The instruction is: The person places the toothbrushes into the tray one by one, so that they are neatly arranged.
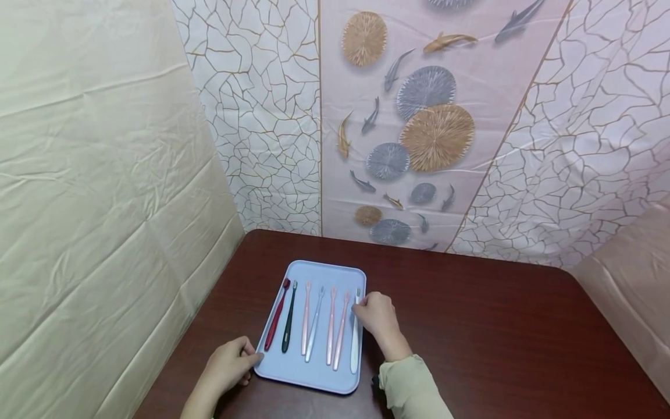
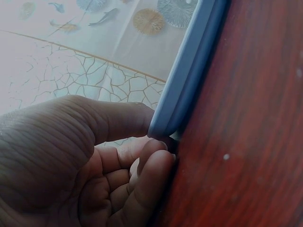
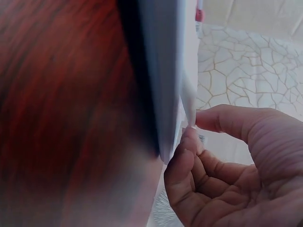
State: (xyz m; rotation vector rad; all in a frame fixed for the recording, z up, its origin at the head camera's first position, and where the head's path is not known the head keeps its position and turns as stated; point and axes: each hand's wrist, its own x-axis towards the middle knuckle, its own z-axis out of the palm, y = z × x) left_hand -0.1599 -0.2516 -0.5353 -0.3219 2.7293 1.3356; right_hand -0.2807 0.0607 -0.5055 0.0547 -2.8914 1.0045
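Note:
A light blue tray (image 1: 298, 379) lies on the table with several toothbrushes side by side on it. From the left come a red toothbrush (image 1: 275, 317), a dark green toothbrush (image 1: 289, 320), a pink toothbrush (image 1: 306, 323), a pale blue toothbrush (image 1: 314, 326), two more pink ones and a white toothbrush (image 1: 355, 346) along the right edge. My left hand (image 1: 228, 364) pinches the tray's near left corner, thumb on top and fingers beneath the rim in the left wrist view. Between thumb and fingertips, my right hand (image 3: 227, 161) holds the white toothbrush near its head.
The tray rests on the left part of a dark red-brown wooden table (image 1: 497, 331). Behind the table hangs a patterned cloth (image 1: 366, 221) with fish and round motifs. A cream cloth wall (image 1: 131, 203) borders the left side.

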